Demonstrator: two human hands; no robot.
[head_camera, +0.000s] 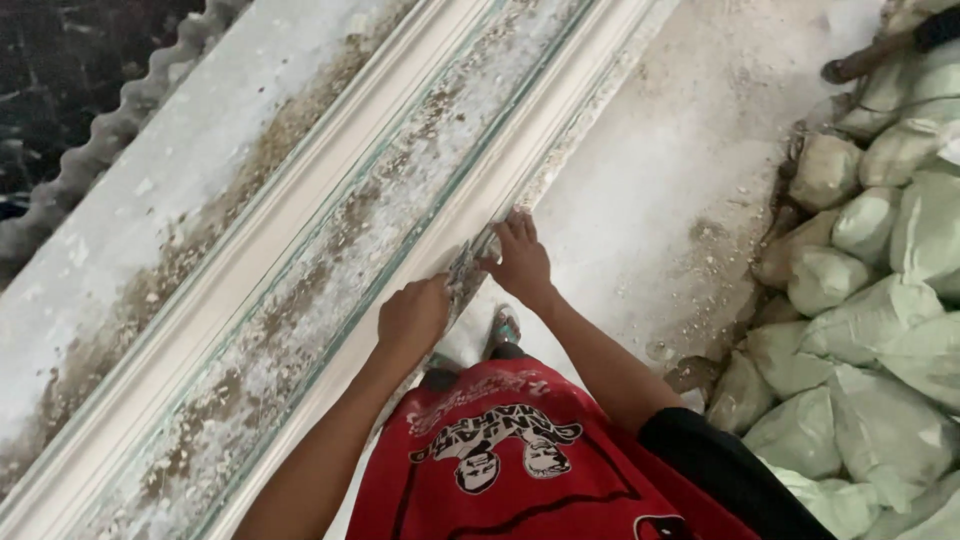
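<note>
Head cam, looking down. Long white plaster moulding (330, 250) lay diagonal across frame, lower left to upper right, on a flat casting bed w/ greenish edge lines. Surface crusted w/ brown grit and flaked plaster, esp. in the shallow channels.

L hand (412, 318) was curled into a loose fist on the moulding's near rail, knuckles up; couldn't tell if anything was inside the fist. R hand (520, 262) lay flatter, fingers extended and together, tips pressed against the same near edge a bit further up. Between the two hands a small dark ragged patch (466, 268) showed on the rail, prob. chipped or scraped area; too small to say more. Neither hand held a tool that I could see.

Handling judgement: piece looked stiff, heavy for its length, brittle. Thin raised ribs and outer lip likely to chip if levered or gripped hard. Dusty, so poor grip on bare skin. Best hold seemed the thicker near rail, both hands spread, support along the length rather than one point.

Nearby: corrugated sheet (120, 120) at upper left, dusty white floor (680, 180) to the right, pile of pale filled sacks (870, 300) at right edge. Red printed shirt (500, 460) and sandalled feet below.
</note>
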